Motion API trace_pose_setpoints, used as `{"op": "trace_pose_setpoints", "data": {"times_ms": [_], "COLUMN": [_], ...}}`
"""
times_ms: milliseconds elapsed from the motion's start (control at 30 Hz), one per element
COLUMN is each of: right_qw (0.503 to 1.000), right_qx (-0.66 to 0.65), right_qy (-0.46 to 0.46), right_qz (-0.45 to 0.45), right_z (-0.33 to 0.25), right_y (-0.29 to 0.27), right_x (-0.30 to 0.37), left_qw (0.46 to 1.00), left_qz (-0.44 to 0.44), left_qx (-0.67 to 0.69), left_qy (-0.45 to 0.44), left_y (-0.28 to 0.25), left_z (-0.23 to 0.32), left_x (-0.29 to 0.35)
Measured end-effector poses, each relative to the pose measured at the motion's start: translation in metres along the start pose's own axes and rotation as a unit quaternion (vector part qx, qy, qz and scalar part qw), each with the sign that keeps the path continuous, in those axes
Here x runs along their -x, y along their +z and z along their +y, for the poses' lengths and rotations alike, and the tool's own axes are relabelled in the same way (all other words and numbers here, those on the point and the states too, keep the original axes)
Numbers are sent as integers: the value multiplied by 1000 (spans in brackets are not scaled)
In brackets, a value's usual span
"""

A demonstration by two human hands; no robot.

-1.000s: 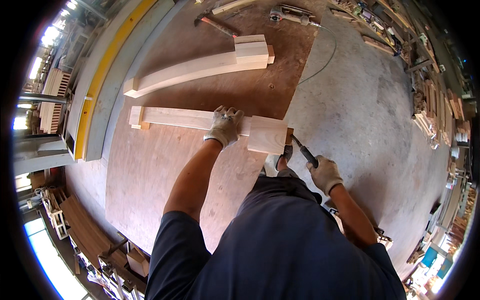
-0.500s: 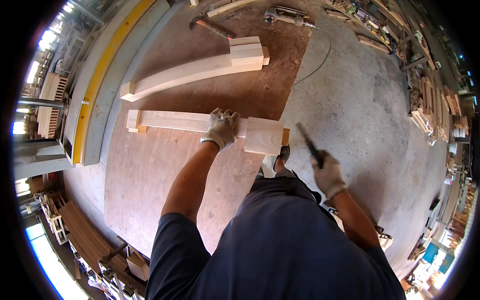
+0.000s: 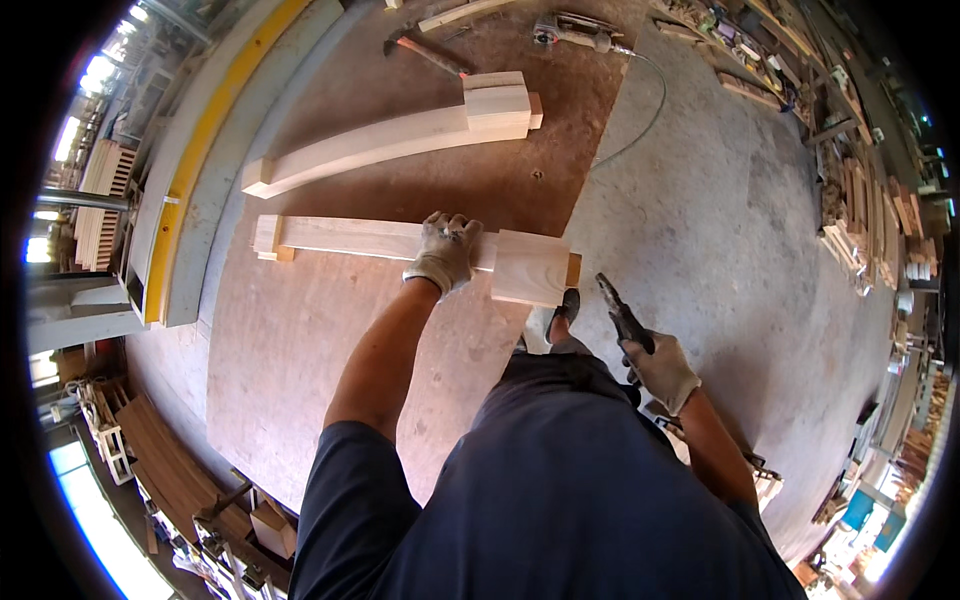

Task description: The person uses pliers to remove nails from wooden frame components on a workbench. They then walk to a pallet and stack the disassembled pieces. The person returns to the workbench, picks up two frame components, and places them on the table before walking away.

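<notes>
- Looking at the gloved left hand [image 3: 445,250] first: fingers curled down over the near wooden piece [image 3: 350,237], so it's pressing and gripping from above. That's the only hand on it, and a hard push at the far right end could probably twist the piece out from under it.
- That piece lies crosswise in front of the person on a brown board [image 3: 300,370], its thick block [image 3: 528,268] reaching past the board's right edge. Downward force out there might tip it, I reckon.
- Gloved right hand [image 3: 665,372] is closed round a dark hand tool [image 3: 622,318], tip pointing up and away, near the stub [image 3: 574,269] on the block but not touching. Can't tell what sort of tool it is. A loose grip or a glove slipping on the handle could let the tip skid and mark the block.
- One shoe [image 3: 568,303] shows just beside the stub, so a dropped tool or sliding piece might land on that foot. Bit sketchy imo.
- The second wooden piece [image 3: 390,147] sits beyond the first, apart from it, with a hammer [image 3: 430,55] close to its block end. If the near piece gets shoved forward, they could knock and dent each other.
</notes>
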State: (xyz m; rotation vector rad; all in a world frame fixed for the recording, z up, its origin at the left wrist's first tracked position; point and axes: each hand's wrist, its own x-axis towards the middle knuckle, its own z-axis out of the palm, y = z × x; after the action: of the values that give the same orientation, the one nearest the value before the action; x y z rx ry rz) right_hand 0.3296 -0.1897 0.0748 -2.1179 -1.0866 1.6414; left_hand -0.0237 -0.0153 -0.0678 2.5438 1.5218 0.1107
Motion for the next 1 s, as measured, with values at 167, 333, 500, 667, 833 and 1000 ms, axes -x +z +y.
{"op": "trace_pose_setpoints", "data": {"times_ms": [167,333,500,667,833,1000], "right_qw": [1000,983,993,979,963,940], "right_qx": [-13,-181,-92,189,213,-119], "right_qy": [-22,-14,50,41,164,300], "right_qz": [14,-1,58,68,-10,-112], "right_z": [68,111,113,145,270,334], "right_y": [-15,-10,-11,-19,6,34], "right_x": [-37,-72,-81,-49,-75,-46], "left_qw": [999,999,1000,998,999,998], "left_qz": [-39,2,-26,-60,-39,-55], "left_qx": [-9,-42,3,15,-3,6], "left_qy": [-1,21,12,-9,2,-7], "left_y": [-1,16,-14,-5,9,8], "left_z": [4,-6,3,5,-2,-4], "left_x": [-3,-1,0,-2,0,-1]}}
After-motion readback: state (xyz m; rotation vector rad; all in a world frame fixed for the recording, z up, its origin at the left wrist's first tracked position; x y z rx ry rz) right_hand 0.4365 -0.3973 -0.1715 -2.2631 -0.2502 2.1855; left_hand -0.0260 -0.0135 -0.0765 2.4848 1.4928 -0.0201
